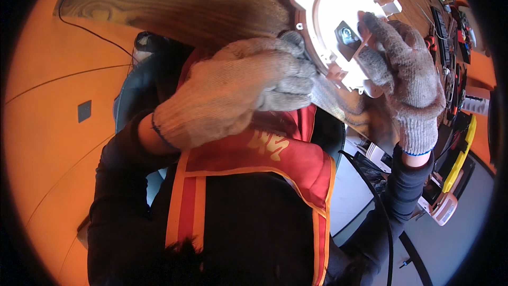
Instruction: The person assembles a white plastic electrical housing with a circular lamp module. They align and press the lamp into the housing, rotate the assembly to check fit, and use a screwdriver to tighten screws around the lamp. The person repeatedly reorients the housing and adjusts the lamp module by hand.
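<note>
A white plastic housing with a round, brightly lit middle is tilted at the table's edge. In its middle sits a small dark square part with a shiny centre. My left hand, in a knitted work glove, has its fingers curled at the housing's left rim; whether they grip anything is hidden. My right hand, gloved too, holds a thin flat piece between thumb and fingers, over the housing beside the square part. Glare hides much of the housing's surface.
The brown wood-grain table spans the top. Tools and small parts line its right side. A yellow-edged object and a white device lie at the lower right. A black cable hangs beside my right arm.
</note>
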Tool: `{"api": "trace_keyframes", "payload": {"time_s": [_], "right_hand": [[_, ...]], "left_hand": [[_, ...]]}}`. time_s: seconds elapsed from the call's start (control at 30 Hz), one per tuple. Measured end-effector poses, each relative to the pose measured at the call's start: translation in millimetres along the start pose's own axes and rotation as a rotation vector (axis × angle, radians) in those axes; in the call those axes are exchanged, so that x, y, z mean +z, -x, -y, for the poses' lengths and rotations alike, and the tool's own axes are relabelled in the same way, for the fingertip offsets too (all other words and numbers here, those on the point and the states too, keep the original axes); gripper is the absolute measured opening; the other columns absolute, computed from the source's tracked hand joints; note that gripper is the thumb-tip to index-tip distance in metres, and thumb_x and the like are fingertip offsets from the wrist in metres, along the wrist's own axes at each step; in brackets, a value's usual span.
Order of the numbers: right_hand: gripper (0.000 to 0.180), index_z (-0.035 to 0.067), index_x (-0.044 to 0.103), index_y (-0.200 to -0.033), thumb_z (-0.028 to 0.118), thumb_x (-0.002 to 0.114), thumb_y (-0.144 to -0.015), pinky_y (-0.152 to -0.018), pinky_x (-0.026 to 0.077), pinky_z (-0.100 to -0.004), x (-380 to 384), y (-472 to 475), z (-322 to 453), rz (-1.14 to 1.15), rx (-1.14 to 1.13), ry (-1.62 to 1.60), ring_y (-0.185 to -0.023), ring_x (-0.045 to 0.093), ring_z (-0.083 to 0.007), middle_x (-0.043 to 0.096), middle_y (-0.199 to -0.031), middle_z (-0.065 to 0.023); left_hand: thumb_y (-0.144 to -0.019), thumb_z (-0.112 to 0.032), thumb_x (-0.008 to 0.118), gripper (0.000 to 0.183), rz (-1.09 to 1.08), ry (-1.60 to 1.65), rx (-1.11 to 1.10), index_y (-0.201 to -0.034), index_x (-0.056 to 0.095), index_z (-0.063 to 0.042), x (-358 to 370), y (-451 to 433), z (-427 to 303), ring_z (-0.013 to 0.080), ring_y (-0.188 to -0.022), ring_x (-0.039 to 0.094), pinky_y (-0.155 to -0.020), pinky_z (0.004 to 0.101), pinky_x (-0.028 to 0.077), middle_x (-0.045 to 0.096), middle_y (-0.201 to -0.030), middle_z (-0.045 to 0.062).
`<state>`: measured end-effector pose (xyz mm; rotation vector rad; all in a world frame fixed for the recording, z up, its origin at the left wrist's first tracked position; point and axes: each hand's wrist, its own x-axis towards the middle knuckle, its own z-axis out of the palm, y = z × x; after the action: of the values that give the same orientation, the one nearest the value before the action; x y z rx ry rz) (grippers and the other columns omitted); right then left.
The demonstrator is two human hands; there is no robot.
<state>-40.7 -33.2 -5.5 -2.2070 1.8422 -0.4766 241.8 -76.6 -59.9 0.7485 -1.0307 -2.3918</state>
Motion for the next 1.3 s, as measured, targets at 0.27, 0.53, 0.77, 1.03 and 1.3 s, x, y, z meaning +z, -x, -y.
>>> {"api": "trace_keyframes", "payload": {"time_s": [0.27,0.53,0.77,1.03,1.3], "right_hand": [[0.050,0.009,0.057,-0.124,-0.010,0.058,-0.078,-0.082,0.050,-0.0260,-12.1,-7.8,8.2,0.062,-0.001,0.061,-0.100,0.058,-0.0202,0.054,-0.113,-0.0132],[0.047,0.009,0.057,-0.125,-0.005,0.058,-0.081,-0.080,0.050,-0.0255,-10.9,-9.6,4.7,0.063,-0.015,-0.052,-0.100,0.057,-0.0177,0.054,-0.113,-0.0118],[0.049,0.013,0.059,-0.124,0.001,0.064,-0.077,-0.073,0.051,-0.0284,-11.3,-10.8,-1.8,0.016,0.024,-0.092,-0.089,0.061,-0.0185,0.058,-0.103,-0.0110],[0.049,0.009,0.058,-0.124,-0.005,0.062,-0.077,-0.075,0.050,-0.0239,-10.8,-9.9,2.2,0.073,0.020,-0.214,-0.095,0.058,-0.0163,0.055,-0.106,-0.0098],[0.045,0.007,0.057,-0.124,-0.003,0.060,-0.080,-0.074,0.051,-0.0241,-10.8,-11.7,0.7,0.072,0.002,-0.298,-0.093,0.059,-0.0177,0.056,-0.107,-0.0118]], "left_hand": [[-0.093,-0.010,0.044,0.035,-0.165,0.389,0.223,-0.126,0.044,0.001,10.9,3.3,14.9,0.0321,-0.116,0.052,-0.099,0.0440,0.044,0.050,-0.126,0.022],[-0.094,-0.008,0.040,0.038,-0.185,0.327,0.353,-0.132,0.041,-0.001,-7.6,2.9,17.4,0.0326,-0.115,0.052,-0.099,0.0444,0.043,0.049,-0.127,0.023],[-0.095,-0.009,0.040,0.041,-0.148,0.372,0.344,-0.135,0.037,0.000,-3.6,7.4,12.8,0.0358,-0.114,0.053,-0.099,0.0456,0.042,0.048,-0.128,0.024],[-0.095,-0.009,0.040,0.042,-0.053,0.544,0.338,-0.135,0.035,0.000,-5.4,8.0,15.2,0.0385,-0.114,0.052,-0.099,0.0471,0.042,0.047,-0.129,0.025],[-0.098,-0.020,0.033,0.045,-0.012,0.502,0.355,-0.138,0.030,0.000,-7.6,9.7,16.2,0.0418,-0.118,0.048,-0.102,0.0493,0.038,0.042,-0.134,0.026]]}}
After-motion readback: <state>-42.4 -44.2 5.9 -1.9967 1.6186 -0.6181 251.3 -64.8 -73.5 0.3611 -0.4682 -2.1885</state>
